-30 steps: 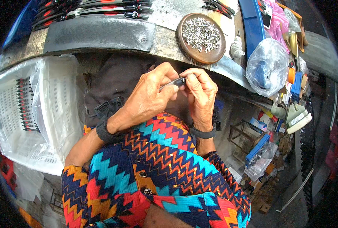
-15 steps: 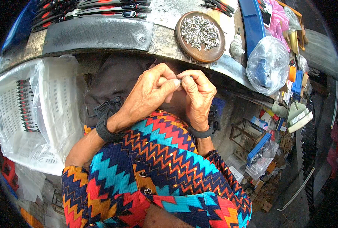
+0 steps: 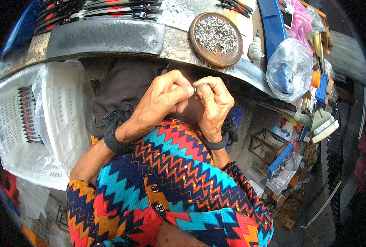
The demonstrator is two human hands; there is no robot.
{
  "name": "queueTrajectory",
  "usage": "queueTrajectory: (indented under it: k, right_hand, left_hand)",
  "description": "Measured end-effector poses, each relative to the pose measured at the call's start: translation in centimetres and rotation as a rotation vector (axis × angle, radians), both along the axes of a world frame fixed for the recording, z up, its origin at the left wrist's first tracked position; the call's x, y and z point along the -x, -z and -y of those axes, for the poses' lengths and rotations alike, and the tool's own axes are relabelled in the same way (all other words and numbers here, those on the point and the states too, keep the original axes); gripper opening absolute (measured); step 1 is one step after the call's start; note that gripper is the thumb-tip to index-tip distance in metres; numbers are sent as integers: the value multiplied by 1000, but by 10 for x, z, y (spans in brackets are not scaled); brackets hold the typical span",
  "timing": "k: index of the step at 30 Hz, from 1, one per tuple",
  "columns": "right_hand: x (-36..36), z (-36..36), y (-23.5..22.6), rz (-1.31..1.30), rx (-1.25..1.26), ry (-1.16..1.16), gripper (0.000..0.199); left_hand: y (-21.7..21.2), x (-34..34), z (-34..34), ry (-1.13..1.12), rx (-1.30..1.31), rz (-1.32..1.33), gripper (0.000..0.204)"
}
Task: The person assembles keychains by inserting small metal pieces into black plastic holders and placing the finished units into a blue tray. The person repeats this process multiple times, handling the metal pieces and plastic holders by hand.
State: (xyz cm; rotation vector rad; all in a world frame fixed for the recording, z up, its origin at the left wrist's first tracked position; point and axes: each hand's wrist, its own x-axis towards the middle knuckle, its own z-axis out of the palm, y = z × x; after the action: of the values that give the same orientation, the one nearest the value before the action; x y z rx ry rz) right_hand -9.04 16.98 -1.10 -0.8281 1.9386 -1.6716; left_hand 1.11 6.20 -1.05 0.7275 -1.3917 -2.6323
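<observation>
Head view. Left hand (image 3: 164, 92): fingers curled, thumb and forefinger pinching a small dark, silvery piece (image 3: 195, 89). Right hand (image 3: 216, 101): thumb and bent forefinger closed on the same piece from the other side, remaining fingers folded. Piece: located between the two sets of fingertips, above the lap, in front of the bench edge; mostly covered by the fingers, full shape cannot be told. Wrists: one black band (image 3: 117, 142) on the left, another on the right.

Bench (image 3: 177, 45), beyond the hands: one round wooden dish (image 3: 222, 61), filled with short silvery metal pins (image 3: 216, 35); one dark grey pad (image 3: 104, 37) along the front edge; several slim black-and-red items (image 3: 123, 12) laid side by side behind the pad; one pointed tool with pale wrapped handle (image 3: 256, 50), just right of the dish; one blue bin (image 3: 273, 31).

Left of the person: one white perforated crate (image 3: 65, 142), plastic-lined, holding a column of black-and-red pieces (image 3: 29, 115).
</observation>
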Motion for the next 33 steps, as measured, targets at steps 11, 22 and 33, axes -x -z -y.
queueTrajectory:
  k: [11, 22, 33]
  right_hand:
    - [10, 2, -8, 68, -34, -100, 13]
    - [4, 5, -7, -28, -25, -56, 10]
    - [8, 6, -11, -162, -7, -119, 10]
  left_hand:
    - [0, 0, 3, 26, -26, 55, 15]
    - [-3, 0, 3, -14, -57, 38, 14]
    - [-3, 0, 4, -17, -84, 5, 15]
